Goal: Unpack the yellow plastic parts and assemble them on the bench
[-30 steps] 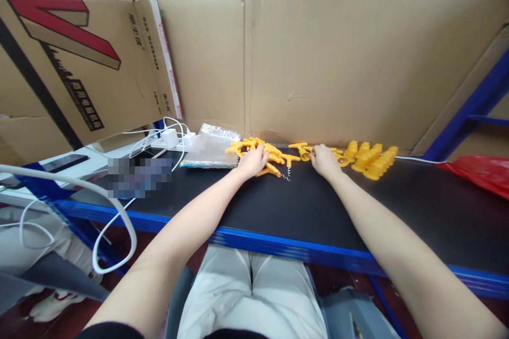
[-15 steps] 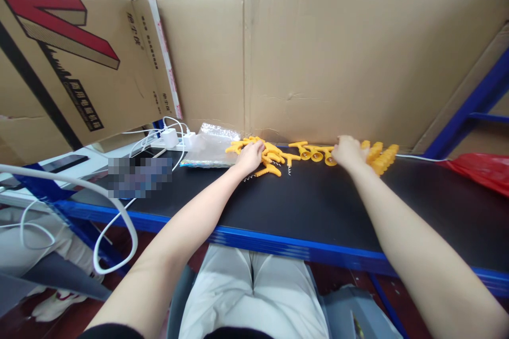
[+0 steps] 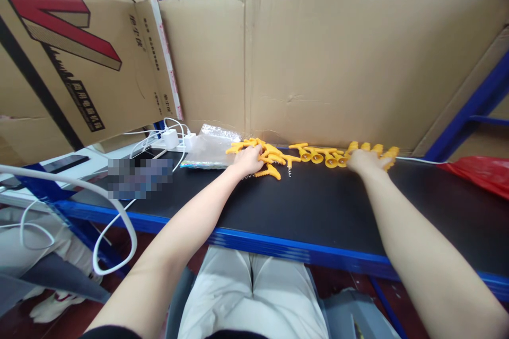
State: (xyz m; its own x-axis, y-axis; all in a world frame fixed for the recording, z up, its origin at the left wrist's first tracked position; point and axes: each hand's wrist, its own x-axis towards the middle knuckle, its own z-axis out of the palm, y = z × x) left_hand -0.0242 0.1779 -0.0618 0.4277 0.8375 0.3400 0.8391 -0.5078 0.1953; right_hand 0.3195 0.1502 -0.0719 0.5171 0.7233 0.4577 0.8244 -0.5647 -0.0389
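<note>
My left hand (image 3: pixel 248 160) is curled over a heap of yellow T-shaped corkscrew handles (image 3: pixel 274 152), closed on one whose metal spiral pokes out below the palm. One handle (image 3: pixel 289 159) lies apart at the heap's right, its spiral toward me. Further right is a row of corkscrews with yellow bell-shaped bases (image 3: pixel 317 158), their open ends facing me. My right hand (image 3: pixel 366 162) is at the right end of this row, among stacked yellow bell-shaped bases (image 3: pixel 392 155). Its fingertips are hidden, so their grip is not visible.
A clear plastic bag (image 3: pixel 210 148) lies left of the heap, near white chargers and cables (image 3: pixel 170 139). Cardboard (image 3: pixel 338 63) walls the back of the black shelf (image 3: pixel 298 201). A red plastic bag (image 3: pixel 477 175) lies at the right, and a blue rail (image 3: pixel 294 246) edges the front.
My right hand has moved right, from the row of corkscrews toward the stacked bases. Another corkscrew with a bell-shaped base now shows at the row's right end. My left hand has barely moved.
</note>
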